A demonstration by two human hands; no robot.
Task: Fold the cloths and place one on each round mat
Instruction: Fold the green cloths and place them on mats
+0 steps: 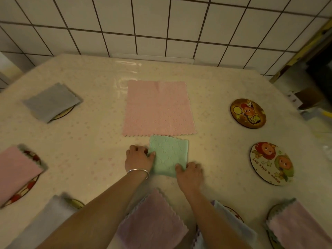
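We have the folded green cloth [168, 155] on the tabletop [93, 141], just below the spread pink cloth [159, 108]; our left hand [138, 157] pinches its left edge, our right hand [190, 172] grips its near right corner, fingers curled. Two bare round mats [248, 113] lie well to the right.

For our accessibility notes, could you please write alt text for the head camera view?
Two hands, left hand and right hand, grip the edges of a folded green cloth on a table. An unfolded pink cloth lies beyond it, and two bare round mats sit to the right; other mats around the table already carry folded cloths.
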